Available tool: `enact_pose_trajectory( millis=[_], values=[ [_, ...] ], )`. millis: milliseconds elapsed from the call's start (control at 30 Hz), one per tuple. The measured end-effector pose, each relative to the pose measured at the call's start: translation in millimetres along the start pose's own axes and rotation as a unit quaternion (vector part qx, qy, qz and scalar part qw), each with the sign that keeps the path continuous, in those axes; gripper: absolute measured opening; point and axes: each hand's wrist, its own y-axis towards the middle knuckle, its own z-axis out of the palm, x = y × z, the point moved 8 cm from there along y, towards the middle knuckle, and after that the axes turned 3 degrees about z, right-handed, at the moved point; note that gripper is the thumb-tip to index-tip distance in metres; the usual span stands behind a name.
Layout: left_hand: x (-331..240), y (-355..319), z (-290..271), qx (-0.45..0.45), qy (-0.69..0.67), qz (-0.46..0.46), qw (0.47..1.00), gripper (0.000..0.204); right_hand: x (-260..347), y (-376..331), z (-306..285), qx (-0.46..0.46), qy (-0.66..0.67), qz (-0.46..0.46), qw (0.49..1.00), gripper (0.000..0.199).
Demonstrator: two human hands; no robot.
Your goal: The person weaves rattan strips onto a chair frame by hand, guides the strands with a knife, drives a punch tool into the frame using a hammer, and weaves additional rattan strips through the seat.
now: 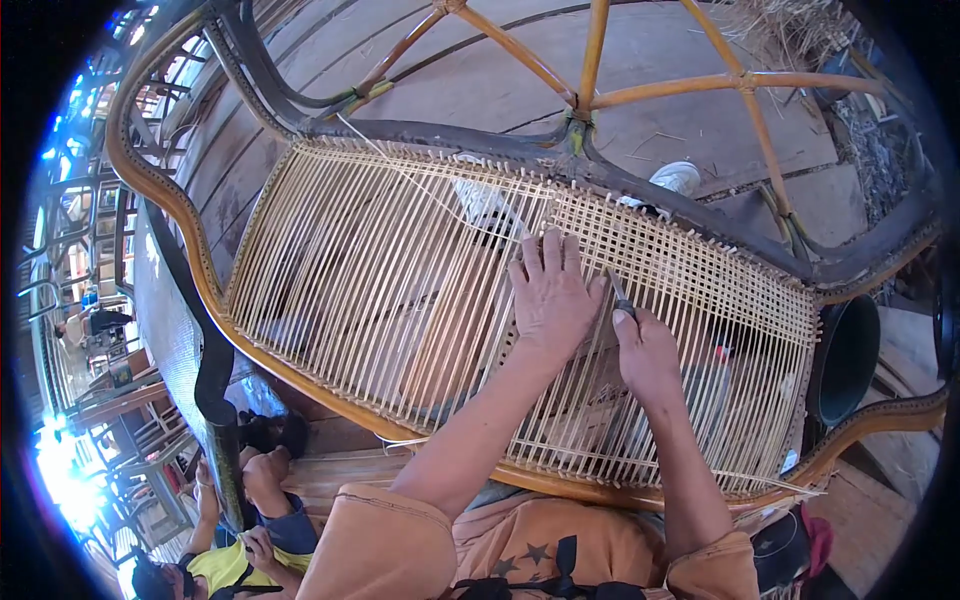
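A bench seat frame of brown and dark wood (300,385) is strung with pale cane strands (330,240) running front to back. On the far right side, cross strands make an open grid of woven cane (665,245). My left hand (555,295) lies on the strands near the left edge of this grid, fingers stretched out toward the far rail. Close beside it, my right hand (648,350) is closed around a small pointed tool (618,290) with a dark handle and narrow metal tip. The tip rests at the strands by my left thumb; whether it passes under one is unclear.
Curved rattan poles (590,50) rise from the dark far rail. A loose cane strand (400,170) slants across the far left. A dark green bucket (848,360) stands at the right. At the lower left sits a person in a yellow shirt (235,568). Wooden furniture stands beyond.
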Motion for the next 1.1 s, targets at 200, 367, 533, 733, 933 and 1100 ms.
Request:
enact_pose_trajectory(
  millis=[200,367,533,733,933,1100],
  values=[
    [-1.0,0.9,-4.4,-0.024,-0.004,-0.001,1.0,0.063,7.4,-3.8,-1.2,-0.015,-0.026,-0.021,0.999,0.04],
    [-0.9,0.9,-6.3,-0.017,-0.023,0.0,1.0,0.062,4.7,-3.2,-14.4,-0.017,-0.021,-0.025,0.999,0.041],
    [-2.0,0.0,-9.2,-0.038,-0.019,0.01,0.999,0.063,-1.4,11.2,-6.9,-0.002,-0.013,-0.01,1.0,0.041],
    [2.4,-2.1,-18.7,-0.086,-0.03,0.012,0.996,0.064,6.1,6.7,-14.2,-0.002,-0.015,-0.014,1.0,0.037],
    [18.8,-1.1,-26.0,-0.077,-0.045,-0.039,0.995,0.071,16.6,6.6,-12.5,0.012,-0.034,-0.021,0.999,0.038],
    [20.3,4.6,-18.2,-0.04,-0.041,-0.068,0.996,0.072,14.3,13.5,-9.1,0.01,-0.029,-0.038,0.999,0.038]
  ],
)
